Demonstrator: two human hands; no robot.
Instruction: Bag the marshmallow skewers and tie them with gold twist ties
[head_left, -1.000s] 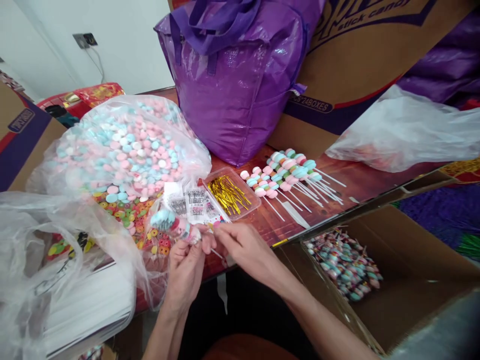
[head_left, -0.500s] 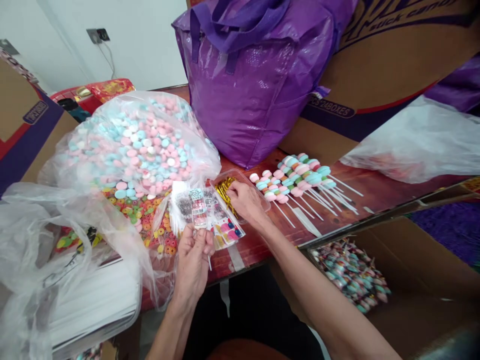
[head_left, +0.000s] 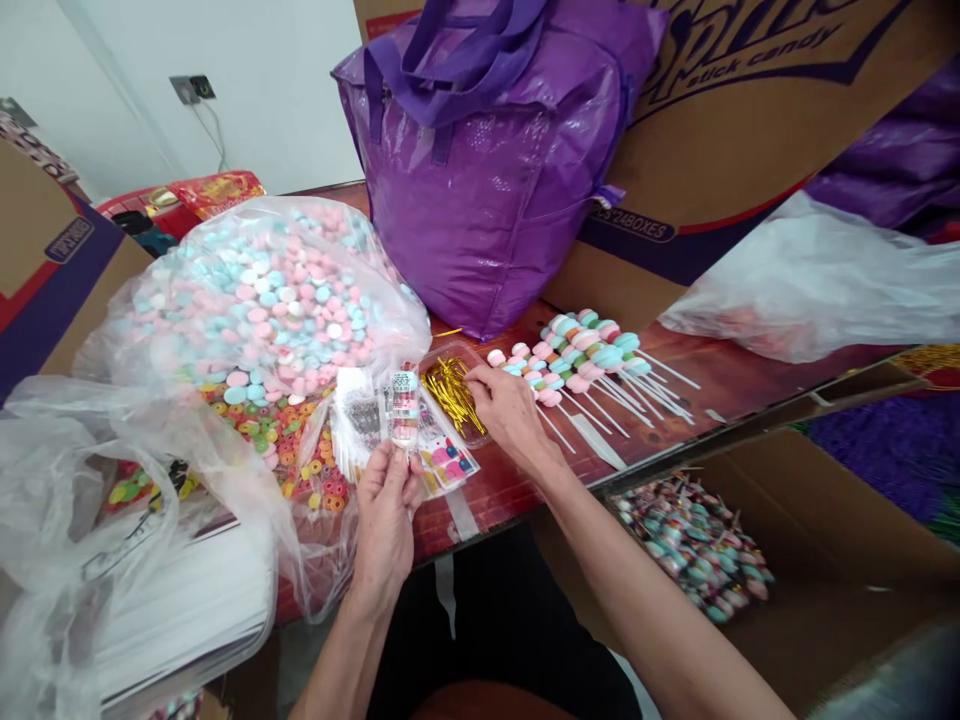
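Observation:
My left hand is closed round the bottom of a wrapped candy stick, which it holds upright in its clear printed sleeve. My right hand reaches into a small clear tray of gold twist ties, its fingertips pinched among the ties. A stack of printed clear sleeves lies on the red-brown table between my hands. To the right of the tray lies a row of unwrapped pastel candy sticks with white stems.
A large clear bag of pink, blue and white candies sits at left, with coloured ring candies below it. A purple tote bag and cardboard boxes stand behind. A cardboard box with wrapped sticks sits at lower right.
My right hand left the wrapped stick and moved right to the tray of gold ties. My left hand turned the wrapped stick from tilted left to upright.

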